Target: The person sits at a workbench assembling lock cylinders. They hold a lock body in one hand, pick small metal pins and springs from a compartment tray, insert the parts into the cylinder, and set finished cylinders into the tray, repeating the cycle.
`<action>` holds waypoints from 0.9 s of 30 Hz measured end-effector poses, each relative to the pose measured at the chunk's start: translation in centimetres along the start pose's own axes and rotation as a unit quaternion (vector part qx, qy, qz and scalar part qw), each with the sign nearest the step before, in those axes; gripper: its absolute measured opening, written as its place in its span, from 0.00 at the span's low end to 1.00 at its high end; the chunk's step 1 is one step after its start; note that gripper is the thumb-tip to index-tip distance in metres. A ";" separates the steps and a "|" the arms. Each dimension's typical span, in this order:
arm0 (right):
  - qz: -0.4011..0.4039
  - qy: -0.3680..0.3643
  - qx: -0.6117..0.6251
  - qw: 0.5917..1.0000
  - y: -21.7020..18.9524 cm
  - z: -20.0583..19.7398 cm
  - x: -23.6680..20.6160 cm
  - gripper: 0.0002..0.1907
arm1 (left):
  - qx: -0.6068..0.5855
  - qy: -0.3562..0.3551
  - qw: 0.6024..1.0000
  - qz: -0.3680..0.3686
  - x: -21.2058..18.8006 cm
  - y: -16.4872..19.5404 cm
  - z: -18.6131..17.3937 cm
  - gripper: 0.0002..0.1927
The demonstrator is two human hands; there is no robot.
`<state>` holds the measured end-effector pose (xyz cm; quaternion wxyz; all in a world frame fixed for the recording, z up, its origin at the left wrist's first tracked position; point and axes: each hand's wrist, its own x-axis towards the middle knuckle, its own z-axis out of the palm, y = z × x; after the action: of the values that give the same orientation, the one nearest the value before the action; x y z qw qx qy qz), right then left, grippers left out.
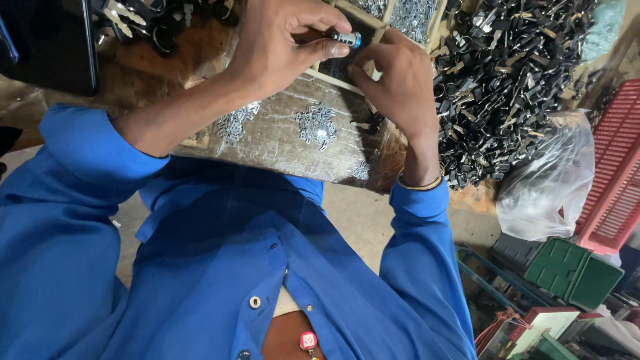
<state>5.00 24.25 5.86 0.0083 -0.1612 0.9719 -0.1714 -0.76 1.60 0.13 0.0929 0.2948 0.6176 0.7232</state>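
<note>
1. Fingers (313, 47) of the left hand (277, 50) pinched a small silver metal cylinder with a blue end (347, 39) above the wooden compartment tray (373, 20).
2. A steady pinch seemed best while the right hand (393, 80), fingertips closed on the cylinder's end, worked it.
3. Both wrists were bent inward over the desk (133, 80), forearms converging.

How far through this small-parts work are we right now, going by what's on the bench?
Done: cannot be told; no finished pieces stand apart. In hand: the left hand and right hand pinch one small silver cylinder over the wooden tray. Left: a large pile of black parts lies beside the right hand.
</note>
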 end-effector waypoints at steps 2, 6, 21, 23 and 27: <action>0.008 0.022 0.043 0.999 0.3 0.2 0.2 0.07 | 0.018 0.011 1.000 -0.009 0.0 0.2 0.1 0.11; 0.035 0.059 0.126 0.990 1.0 0.7 0.5 0.08 | 0.054 0.015 0.998 0.013 0.1 0.6 -0.2 0.11; 0.032 0.178 0.444 0.878 1.9 3.0 0.7 0.03 | 0.066 0.023 0.997 0.016 0.0 0.3 -0.3 0.10; 0.037 0.171 0.519 0.836 1.5 3.2 0.5 0.02 | 0.044 0.029 0.998 0.019 0.0 0.2 -0.1 0.10; 0.028 0.128 0.520 0.844 0.5 3.3 0.2 0.04 | 0.022 0.024 0.999 0.016 -0.2 -0.1 -0.1 0.11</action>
<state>4.90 23.53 2.58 -0.0288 -0.0825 0.7368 -0.6705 -0.65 1.43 0.00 0.0601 0.2889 0.6306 0.7179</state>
